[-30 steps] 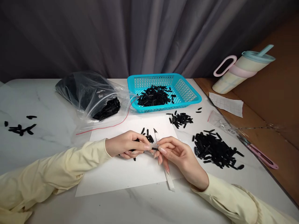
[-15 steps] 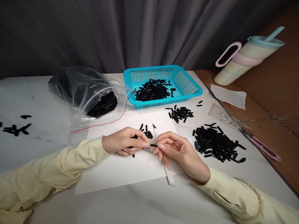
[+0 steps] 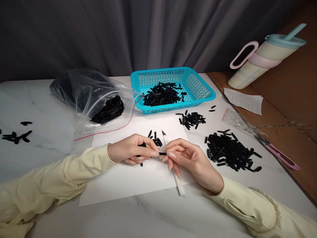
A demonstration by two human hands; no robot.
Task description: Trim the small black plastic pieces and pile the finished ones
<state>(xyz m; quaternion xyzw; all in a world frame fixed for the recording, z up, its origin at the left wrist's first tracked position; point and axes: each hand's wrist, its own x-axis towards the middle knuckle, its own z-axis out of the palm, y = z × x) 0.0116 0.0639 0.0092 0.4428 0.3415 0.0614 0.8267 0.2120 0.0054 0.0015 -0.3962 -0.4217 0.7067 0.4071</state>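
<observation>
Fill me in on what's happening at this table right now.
A person in pale yellow sleeves works over a white sheet of paper. The left hand and the right hand pinch the two ends of a small black piece between them. A white-handled knife lies under the right hand. More black pieces sit in a loose pile to the right, in the blue basket and in a clear plastic bag.

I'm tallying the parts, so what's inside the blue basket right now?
The blue basket holds a loose heap of small black pieces, piled toward its left and middle. Bare perforated floor shows on the right. Anything beneath the heap is covered.
</observation>
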